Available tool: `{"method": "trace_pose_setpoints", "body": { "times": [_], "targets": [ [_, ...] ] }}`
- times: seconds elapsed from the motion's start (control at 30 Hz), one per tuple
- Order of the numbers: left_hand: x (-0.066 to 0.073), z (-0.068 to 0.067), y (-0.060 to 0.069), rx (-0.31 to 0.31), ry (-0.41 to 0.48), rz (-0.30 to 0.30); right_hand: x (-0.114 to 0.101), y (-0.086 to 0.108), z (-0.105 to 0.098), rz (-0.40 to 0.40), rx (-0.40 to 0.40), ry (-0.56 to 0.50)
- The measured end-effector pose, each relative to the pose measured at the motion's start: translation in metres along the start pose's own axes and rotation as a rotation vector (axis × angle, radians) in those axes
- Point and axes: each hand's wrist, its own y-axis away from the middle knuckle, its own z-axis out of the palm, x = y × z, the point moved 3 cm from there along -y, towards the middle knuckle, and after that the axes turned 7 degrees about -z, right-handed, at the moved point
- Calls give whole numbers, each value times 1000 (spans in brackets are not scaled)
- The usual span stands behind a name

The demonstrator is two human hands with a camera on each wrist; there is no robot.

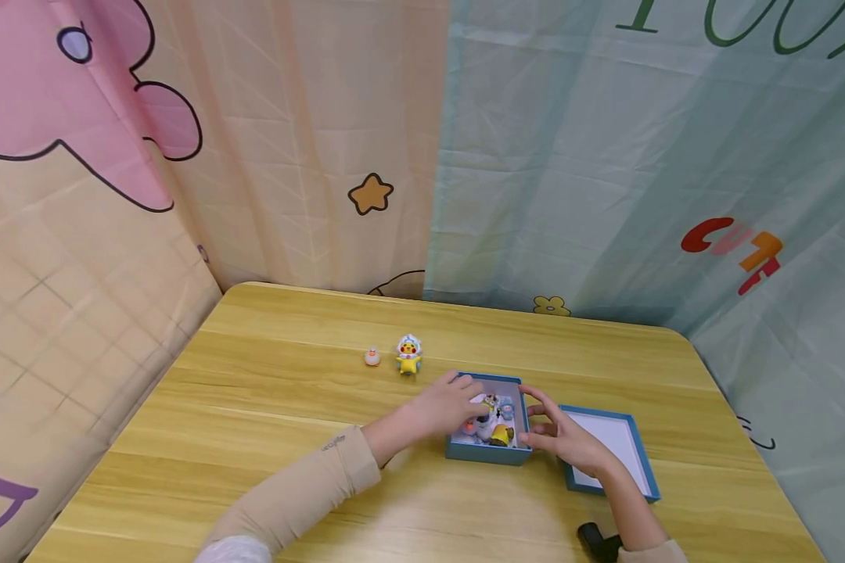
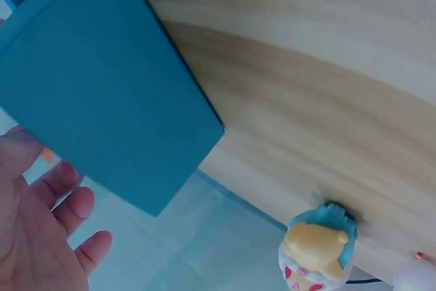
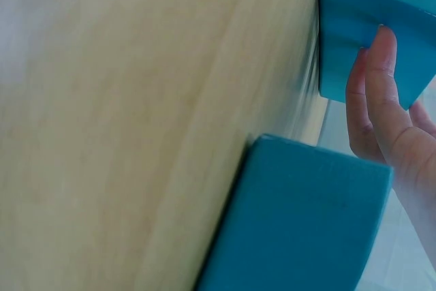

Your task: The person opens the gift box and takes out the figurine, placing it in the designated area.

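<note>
A blue box [image 1: 489, 453] with several small toys inside, among them a yellow one [image 1: 502, 435] and a pale blue one [image 1: 507, 409], stands on the table. Over its left side reaches my left hand [image 1: 445, 405], fingers bent loosely at the opening; the left wrist view shows that hand [image 2: 48, 230] beside the blue wall [image 2: 116, 93], with some fingertips hidden. My right hand [image 1: 566, 439] touches the box's right side with spread fingers. In the right wrist view, two fingers of this hand [image 3: 398, 114] lie against the blue wall [image 3: 347, 46].
Right of the box lies a blue-rimmed lid [image 1: 644, 450], white inside up. Behind the box to the left stand a yellow figure with a white hood [image 1: 409, 356] and a small white figure [image 1: 372, 358]. A black object [image 1: 595, 539] is near my right forearm. Curtains [image 1: 535, 156] hang behind the table.
</note>
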Motion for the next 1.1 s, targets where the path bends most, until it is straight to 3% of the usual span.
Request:
{"method": "trace_pose_setpoints", "body": {
  "times": [0.2, 0.4, 0.5, 0.87, 1.1],
  "targets": [
    [-19, -10, 2, 79, 20, -45, -2, 1, 0, -1, 2, 3],
    [-44, -20, 9, 174, 43, -128, -1, 0, 0, -2, -1, -12],
    [-56, -21, 14, 192, 56, -167, -1, 0, 0, 0, 3, -4],
    [-94, -8, 38, 283, 144, -277, 1, 0, -1, -2, 8, 7],
    [-121, 2, 57, 246, 175, -361, 1, 0, -1, 5, 12, 5]
  ]
}}
